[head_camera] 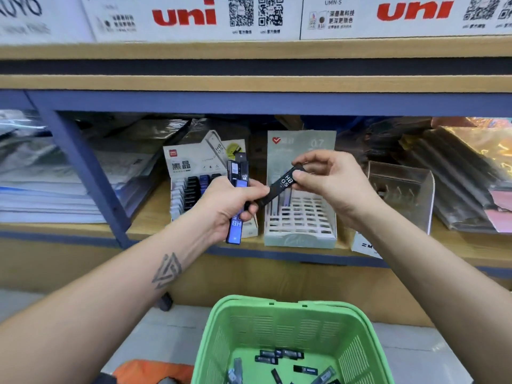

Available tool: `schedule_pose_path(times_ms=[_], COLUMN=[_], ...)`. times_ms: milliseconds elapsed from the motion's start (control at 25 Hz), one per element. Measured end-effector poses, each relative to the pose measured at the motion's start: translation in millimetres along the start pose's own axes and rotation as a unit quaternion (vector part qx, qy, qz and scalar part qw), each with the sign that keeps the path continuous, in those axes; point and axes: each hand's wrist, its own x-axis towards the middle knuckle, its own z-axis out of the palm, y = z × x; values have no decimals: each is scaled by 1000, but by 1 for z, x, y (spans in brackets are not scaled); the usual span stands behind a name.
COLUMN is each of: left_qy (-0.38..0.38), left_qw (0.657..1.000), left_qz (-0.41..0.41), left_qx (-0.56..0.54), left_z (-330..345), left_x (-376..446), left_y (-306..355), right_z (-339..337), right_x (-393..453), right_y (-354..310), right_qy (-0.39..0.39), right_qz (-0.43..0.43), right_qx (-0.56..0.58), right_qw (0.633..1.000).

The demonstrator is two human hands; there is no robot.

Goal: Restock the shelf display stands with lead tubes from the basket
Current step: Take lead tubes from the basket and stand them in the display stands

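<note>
Lead tubes fill both our hands. Our left hand (230,209) grips a small bundle (237,195) of flat tubes, blue and black, standing nearly upright, with "HB" printed on the blue one. Our right hand (329,184) pinches the top end of a single black tube (279,187) marked "HB 0.5"; it slants down to the left, and its lower end meets the left hand's fingertips (259,191).

Just behind our hands, two cardboard display stands sit side by side on the wooden shelf (155,214). The left stand (188,173) holds rows of dark and blue tubes in stepped slots. The right stand (300,217), pale green and marked "07", shows a white grid of mostly open slots, with a few tubes standing at its back. To its right stands a clear plastic holder (401,195). Stacked papers (47,189) lie on the left of the shelf and dark wrapped packs (457,173) crowd the right.

A blue metal frame (83,167) edges the shelf; above run white "uni" boxes (194,18).

Below, the green slotted plastic basket (357,347) sits open, with more black and clear tubes (279,356) scattered on its bottom.
</note>
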Motion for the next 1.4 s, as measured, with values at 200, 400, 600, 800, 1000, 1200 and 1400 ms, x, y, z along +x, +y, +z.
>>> schedule_pose_path(times_ms=[200, 400, 600, 800, 1000, 1200, 1400], left_qy=[85, 84, 91, 108, 110, 121, 130], left_qw=[994, 979, 980, 986, 986, 987, 986], left_qz=[-40, -139, -133, -106, -97, -71, -28], left_qx=[-53, -120, -116, -77, -77, -82, -105], left_z=[-58, -94, -104, -107, -110, -107, -102], left_x=[2, 2, 4, 4, 6, 9, 16], left_y=[19, 35, 30, 25, 23, 20, 14], right_z=[49, 97, 124, 143, 146, 155, 148], right_x=[21, 44, 61, 71, 74, 77, 53], right_y=[-9, 11, 28, 42, 55, 56, 29], right_qy=[-18, -19, -21, -37, -68, -113, -63], right_qz=[-83, -117, -142, -162, -127, -148, -95], right_qx=[-200, -334, -358, -398, -415, -496, -338], right_qw=[976, 935, 923, 902, 898, 848, 934])
